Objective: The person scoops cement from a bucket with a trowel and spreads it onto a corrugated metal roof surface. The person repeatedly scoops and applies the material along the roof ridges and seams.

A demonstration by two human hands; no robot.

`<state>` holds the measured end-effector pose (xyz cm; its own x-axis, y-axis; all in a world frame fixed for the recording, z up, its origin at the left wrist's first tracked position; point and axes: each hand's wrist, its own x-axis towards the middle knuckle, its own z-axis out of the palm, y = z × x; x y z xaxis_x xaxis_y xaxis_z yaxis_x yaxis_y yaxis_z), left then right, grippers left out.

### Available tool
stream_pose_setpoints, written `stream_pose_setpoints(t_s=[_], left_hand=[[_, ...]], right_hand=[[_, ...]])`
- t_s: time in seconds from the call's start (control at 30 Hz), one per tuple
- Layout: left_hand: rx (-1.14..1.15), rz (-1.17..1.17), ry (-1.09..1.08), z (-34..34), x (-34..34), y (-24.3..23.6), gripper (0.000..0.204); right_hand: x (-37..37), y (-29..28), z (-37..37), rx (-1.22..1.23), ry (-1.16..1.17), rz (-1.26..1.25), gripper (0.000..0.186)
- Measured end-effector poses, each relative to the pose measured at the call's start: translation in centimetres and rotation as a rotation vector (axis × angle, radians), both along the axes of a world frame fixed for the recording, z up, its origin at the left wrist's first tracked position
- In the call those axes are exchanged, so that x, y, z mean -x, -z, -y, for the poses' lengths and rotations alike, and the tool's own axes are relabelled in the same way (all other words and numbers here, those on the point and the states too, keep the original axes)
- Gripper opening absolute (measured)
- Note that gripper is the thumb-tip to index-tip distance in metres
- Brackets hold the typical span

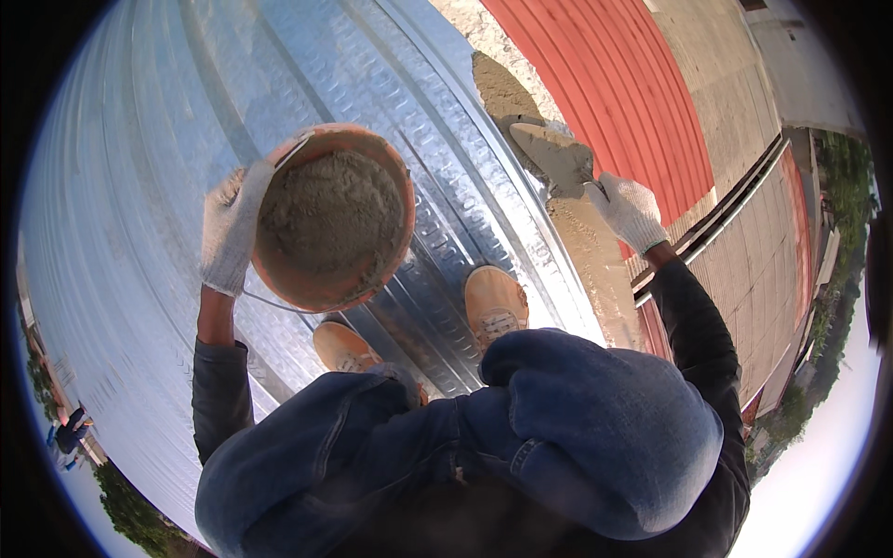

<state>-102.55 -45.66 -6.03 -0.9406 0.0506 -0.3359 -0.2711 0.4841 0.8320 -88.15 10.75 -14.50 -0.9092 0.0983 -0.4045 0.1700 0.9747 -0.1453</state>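
Note:
My left hand (234,226), in a pale knit glove, grips the rim of an orange bucket (406,244) on its left side. Grey wet mortar (330,223) fills much of the bucket, and its thin wire handle hangs down at the near side. In my right hand (629,212), also gloved, is the handle of a trowel (555,155). Its blade is smeared with mortar and lies over a mortar strip (595,246) along the edge of the metal sheets. The fingers of my right hand are wrapped round the handle.
Ribbed silvery metal roofing (139,232) spreads under my tan shoes (496,302) and to the left. Beyond the mortar strip lie red corrugated sheets (619,88) and a lower grey roof (758,270). Another person (71,435) is far off at the left edge. Trees stand beyond the roofs.

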Motion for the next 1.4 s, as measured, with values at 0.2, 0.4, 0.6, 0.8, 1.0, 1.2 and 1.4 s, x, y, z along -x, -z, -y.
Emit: stream_pose_setpoints(t_s=[0.2, 0.4, 0.6, 0.8, 1.0, 1.2, 1.4], left_hand=[[-0.048, -0.002, -0.012, 0.7, -0.3, 1.2, 0.031], [-0.023, -0.017, -0.029, 1.7, -0.7, 1.5, 0.027], [-0.096, -0.013, 0.039, 0.3, 0.1, 1.5, 0.026], [0.016, 0.019, 0.051, -0.4, 0.0, 0.1, 0.026], [-0.01, 0.055, 0.039, 0.5, 0.2, 1.2, 0.024], [-0.055, 0.032, 0.047, 1.2, -0.1, 1.4, 0.022], [-0.085, 0.01, 0.013, 0.6, -0.1, 0.6, 0.024]], right_hand=[[9.1, 4.4, -3.9, 0.001, -0.254, -0.199, 0.041], [17.3, 5.1, -1.5, -0.008, -0.289, -0.155, 0.043], [22.2, 6.1, -2.3, 0.038, -0.292, -0.079, 0.054], [17.4, 3.4, 0.3, 0.283, -0.089, 0.136, 0.053], [10.0, 2.6, -1.0, 0.235, -0.095, 0.21, 0.051], [6.1, 3.8, -1.5, 0.091, -0.093, 0.082, 0.051], [11.9, 5.8, -0.4, 0.123, -0.141, -0.125, 0.048]])
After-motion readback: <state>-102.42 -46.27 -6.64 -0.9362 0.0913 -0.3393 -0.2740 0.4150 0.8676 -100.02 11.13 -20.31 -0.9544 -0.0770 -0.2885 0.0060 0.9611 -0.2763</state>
